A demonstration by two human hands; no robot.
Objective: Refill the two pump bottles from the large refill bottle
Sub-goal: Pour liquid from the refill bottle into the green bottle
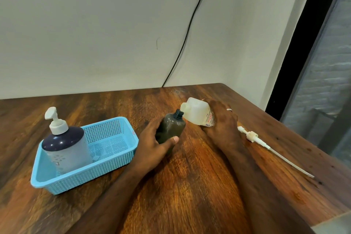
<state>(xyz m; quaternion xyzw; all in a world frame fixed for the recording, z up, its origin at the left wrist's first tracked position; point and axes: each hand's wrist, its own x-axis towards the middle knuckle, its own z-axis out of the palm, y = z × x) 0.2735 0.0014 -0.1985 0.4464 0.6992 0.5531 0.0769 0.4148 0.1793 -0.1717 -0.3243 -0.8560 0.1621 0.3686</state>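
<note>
A: What is sitting on the wooden table, starting with the biggest thing?

B: The blue basket is lying left of the dark bottle. A large pump bottle with a navy shoulder and white pump is standing upright in the basket's left end.

A: And the refill bottle?

B: The right hand is gripping the white refill bottle round its labelled body. It is tipping the bottle over to the left, so the open mouth is sitting right at the neck of the dark bottle. I cannot tell whether liquid is running.

A: Who is holding the dark bottle?

B: The left hand is wrapping round the dark bottle, thumb across the front, and is leaning it towards the refill bottle. Its threaded neck is standing uncapped.

A: Anything smaller?

B: A white pump head with its long dip tube is lying flat on the table, right of the dark bottle, just beyond the right wrist.
</note>
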